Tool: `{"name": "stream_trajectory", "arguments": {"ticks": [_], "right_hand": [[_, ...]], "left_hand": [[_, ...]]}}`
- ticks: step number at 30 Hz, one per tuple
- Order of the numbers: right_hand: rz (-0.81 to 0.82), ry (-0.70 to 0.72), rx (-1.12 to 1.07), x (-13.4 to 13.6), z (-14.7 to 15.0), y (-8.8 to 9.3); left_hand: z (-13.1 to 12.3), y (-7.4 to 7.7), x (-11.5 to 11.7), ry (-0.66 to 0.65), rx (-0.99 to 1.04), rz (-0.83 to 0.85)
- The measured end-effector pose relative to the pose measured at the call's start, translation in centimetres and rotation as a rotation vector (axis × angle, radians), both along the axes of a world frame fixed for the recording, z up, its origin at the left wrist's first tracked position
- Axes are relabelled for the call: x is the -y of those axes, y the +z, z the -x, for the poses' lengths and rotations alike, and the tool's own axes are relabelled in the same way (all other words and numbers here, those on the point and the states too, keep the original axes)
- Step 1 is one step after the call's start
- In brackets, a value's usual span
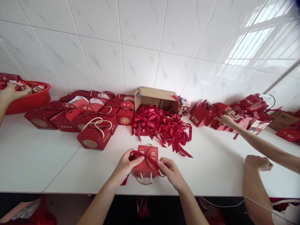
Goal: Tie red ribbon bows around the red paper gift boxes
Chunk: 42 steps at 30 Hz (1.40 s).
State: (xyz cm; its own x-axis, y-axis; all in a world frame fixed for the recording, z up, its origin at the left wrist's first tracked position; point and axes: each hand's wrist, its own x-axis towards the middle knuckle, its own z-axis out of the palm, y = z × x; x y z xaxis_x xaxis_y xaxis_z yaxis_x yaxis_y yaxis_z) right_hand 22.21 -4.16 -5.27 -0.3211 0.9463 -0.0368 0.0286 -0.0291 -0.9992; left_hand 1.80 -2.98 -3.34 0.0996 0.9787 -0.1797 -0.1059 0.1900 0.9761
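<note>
On the white worktop (206, 168) I saw clustered red boxes (92, 126) at ten o'clock and a ribbon heap (161, 125) between twelve and one from the gift box (143, 168), near the front edge. The left hand's (127, 164) fingers pinched a ribbon (153, 164) shut at nine; the right hand's (170, 171), also closed, gripped it at three.

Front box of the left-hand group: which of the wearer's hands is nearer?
Left. The left hand is right of the front box; the right hand is farther right, past the ribboned box.
</note>
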Motion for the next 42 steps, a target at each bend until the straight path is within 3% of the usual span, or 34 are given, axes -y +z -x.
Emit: {"name": "stream_trajectory", "arguments": {"ticks": [3, 10, 18, 25, 29, 37, 40, 42], "right_hand": [[0.070, 0.054, -0.070, -0.3, -1.6, -0.2], [0.082, -0.019, -0.090, -1.1, -3.3, 0.2], [0.032, -0.042, -0.022, -2.1, -4.0, 0.6], [0.038, 0.155, 0.109, -2.1, -3.8, 0.6], [0.054, 0.150, 0.109, -2.1, -2.9, 0.8], [0.045, 0.076, -0.022, -2.1, -3.5, 2.3], [0.066, 0.092, -0.090, -2.2, -3.5, 3.1], [0.071, 0.093, -0.126, -2.2, -3.2, 3.7]], "left_hand": [[0.2, -0.3, 0.1, 0.009, 0.028, -0.007], [0.4, -0.7, -0.2, -0.029, 0.210, 0.094], [0.3, -0.4, -0.7, 0.022, 0.166, 0.046], [0.6, 0.2, -0.2, -0.024, 0.093, 0.037], [0.7, 0.0, -0.3, 0.000, 0.063, 0.034], [1.5, -0.4, -0.6, 0.025, -0.163, -0.044], [1.5, -0.2, -0.3, 0.155, -0.349, -0.126], [1.1, 0.2, 0.0, 0.272, -0.503, -0.274]]}}
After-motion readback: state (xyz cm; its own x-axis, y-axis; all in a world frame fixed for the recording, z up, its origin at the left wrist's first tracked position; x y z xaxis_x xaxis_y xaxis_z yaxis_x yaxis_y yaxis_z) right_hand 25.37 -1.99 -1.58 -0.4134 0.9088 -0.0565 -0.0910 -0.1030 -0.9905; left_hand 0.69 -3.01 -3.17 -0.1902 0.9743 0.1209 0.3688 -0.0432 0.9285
